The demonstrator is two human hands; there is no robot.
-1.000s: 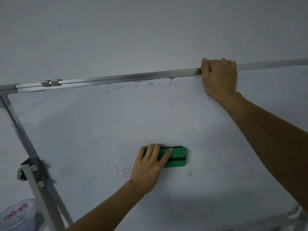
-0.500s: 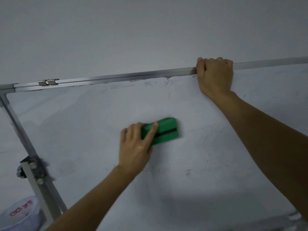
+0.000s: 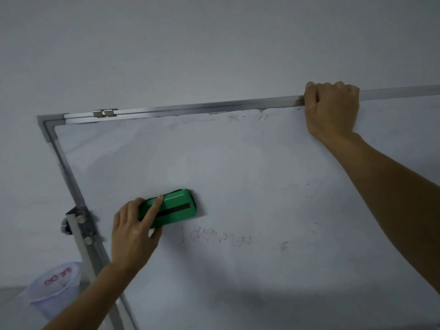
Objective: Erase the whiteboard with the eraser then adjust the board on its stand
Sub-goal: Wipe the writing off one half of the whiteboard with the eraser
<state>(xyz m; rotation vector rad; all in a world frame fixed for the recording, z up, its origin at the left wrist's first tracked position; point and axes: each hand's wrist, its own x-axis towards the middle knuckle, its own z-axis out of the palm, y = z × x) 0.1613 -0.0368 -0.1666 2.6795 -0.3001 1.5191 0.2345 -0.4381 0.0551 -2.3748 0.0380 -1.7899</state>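
The whiteboard (image 3: 238, 167) fills most of the view, with a silver metal frame along its top and left edges. My left hand (image 3: 133, 231) grips the green eraser (image 3: 175, 209) and presses it flat on the board's left part, index finger laid along its back. Faint handwriting (image 3: 219, 238) shows just below and to the right of the eraser, and smudges sit near the top edge. My right hand (image 3: 332, 108) is curled over the board's top frame rail (image 3: 190, 107), to the right.
The stand's grey leg with a knobbed clamp bracket (image 3: 79, 225) meets the board's left edge. A white plastic bin with red print (image 3: 56, 289) stands on the floor at lower left. Two small metal magnets (image 3: 104, 113) sit on the top rail. A plain wall is behind.
My left hand moved the eraser up and left, then down again to the board's left part. The camera view shifted left. My right hand stays on the top rail.
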